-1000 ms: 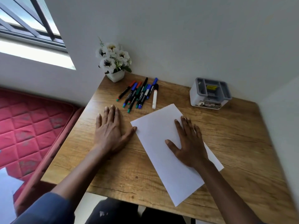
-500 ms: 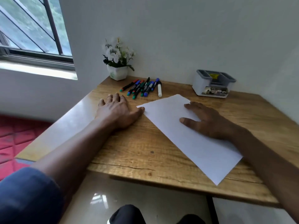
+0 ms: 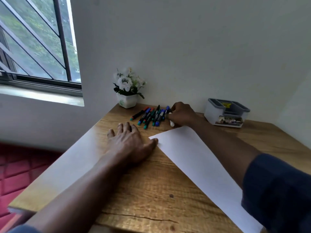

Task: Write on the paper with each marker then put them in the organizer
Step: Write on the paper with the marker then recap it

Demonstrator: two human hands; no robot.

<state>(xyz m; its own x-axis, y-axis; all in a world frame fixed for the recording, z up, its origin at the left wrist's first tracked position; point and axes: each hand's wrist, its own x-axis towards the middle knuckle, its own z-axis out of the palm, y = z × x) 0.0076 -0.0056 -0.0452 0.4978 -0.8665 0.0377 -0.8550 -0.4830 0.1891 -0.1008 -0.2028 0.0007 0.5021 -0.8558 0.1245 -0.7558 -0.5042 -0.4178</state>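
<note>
The white marker [image 3: 172,123] lies at the right end of the row of markers [image 3: 149,116] at the back of the worktop [image 3: 151,190]; the right hand [image 3: 182,114] curls round it, probably because it is the nearest to lift. The left hand [image 3: 127,142] lies flat, its thumb touching a corner of the paper [image 3: 193,153], seemingly to steady the sheet; the organizer [image 3: 226,113] stands apart to the right.

Right hand [image 3: 182,113]: no longer flat on the paper [image 3: 193,157]; now reaches forward to the right end of the marker row [image 3: 149,116].
Grip: fingers now curl round the white marker [image 3: 172,123], untouched a second ago.
Paper: now crossed only by the right forearm.
</note>
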